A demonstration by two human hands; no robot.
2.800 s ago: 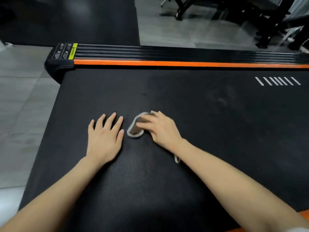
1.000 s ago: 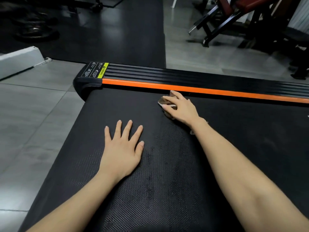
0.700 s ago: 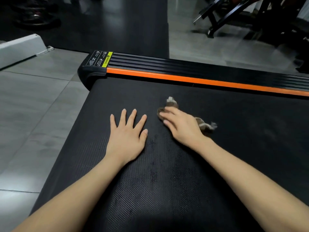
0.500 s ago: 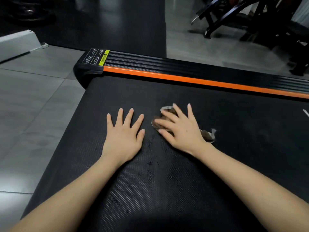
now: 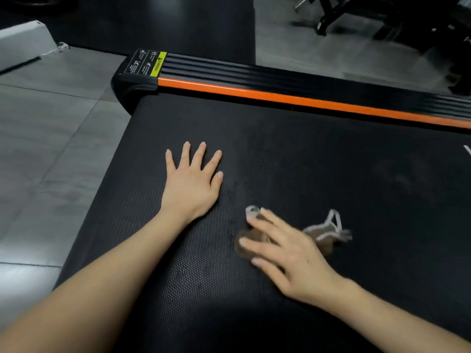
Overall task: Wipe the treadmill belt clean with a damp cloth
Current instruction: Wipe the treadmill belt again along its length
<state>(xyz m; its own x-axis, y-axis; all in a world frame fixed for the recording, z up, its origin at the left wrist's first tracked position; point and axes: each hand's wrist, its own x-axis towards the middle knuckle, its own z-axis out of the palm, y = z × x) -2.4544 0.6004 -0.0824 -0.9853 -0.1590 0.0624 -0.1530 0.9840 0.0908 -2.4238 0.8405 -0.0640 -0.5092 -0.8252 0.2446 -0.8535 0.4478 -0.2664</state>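
Grey tiles (image 5: 51, 149) flank the treadmill belt (image 5: 318, 154). The left hand (image 5: 191, 184) lies flat; the right hand (image 5: 288, 253) presses the bunched cloth (image 5: 321, 236), grip uncurled, so it could slip free.

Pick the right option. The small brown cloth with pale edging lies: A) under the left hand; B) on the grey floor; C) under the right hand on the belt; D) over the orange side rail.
C: the right hand presses the small brown cloth with pale edging onto the black textured treadmill belt with straight fingers; the left hand lies flat on bare belt.
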